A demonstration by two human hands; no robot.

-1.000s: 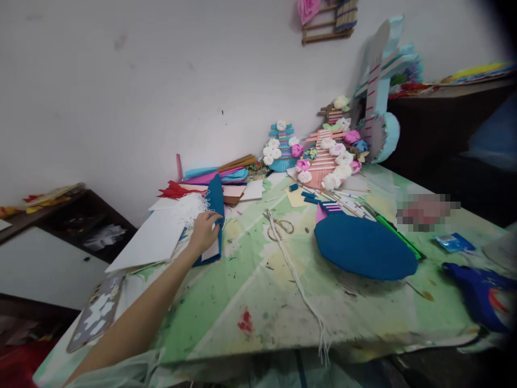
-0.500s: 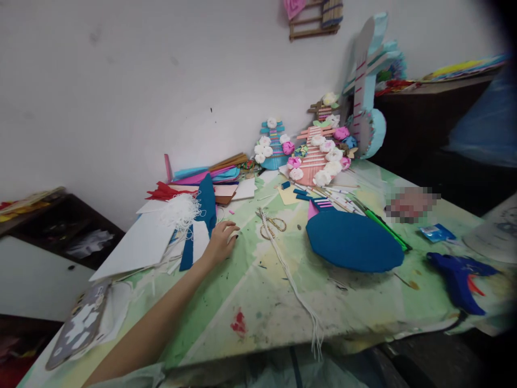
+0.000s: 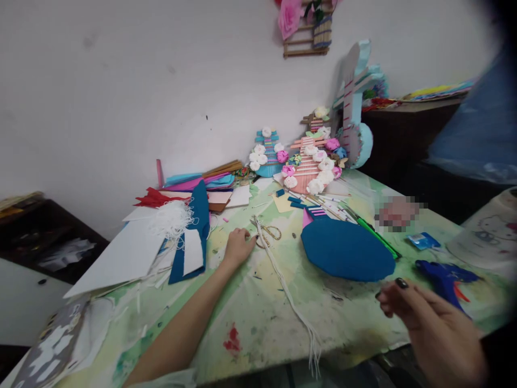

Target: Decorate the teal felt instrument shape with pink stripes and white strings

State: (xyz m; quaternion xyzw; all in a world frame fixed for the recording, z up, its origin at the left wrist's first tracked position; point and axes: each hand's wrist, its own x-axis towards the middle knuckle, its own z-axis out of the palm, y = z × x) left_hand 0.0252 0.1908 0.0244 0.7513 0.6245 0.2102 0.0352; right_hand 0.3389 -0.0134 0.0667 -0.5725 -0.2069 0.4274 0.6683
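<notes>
My left hand (image 3: 239,248) rests on the table with its fingers loosely bent and nothing visible in them. Its fingertips are beside a bundle of white strings (image 3: 285,288) and gold-handled scissors (image 3: 271,233); whether they touch the strings I cannot tell. The strings run over the scissors and hang past the table's front edge. At the lower right my right hand (image 3: 438,326) is raised, slightly blurred, fingers half curled, with no object showing. It is nearest to a dark blue oval board (image 3: 347,250) and a blue glue gun (image 3: 444,277).
White yarn (image 3: 172,221) lies tangled over white sheets (image 3: 117,258) and a blue cut piece (image 3: 200,215) on the left. Flower-trimmed model instruments (image 3: 309,167) stand against the wall. A phone (image 3: 54,345) is at the front left, a paper roll (image 3: 490,231) at the right.
My left hand has moved right, from beside the blue cut piece to the strings and scissors. My right hand has come into view at the lower right. The camera view has shifted slightly.
</notes>
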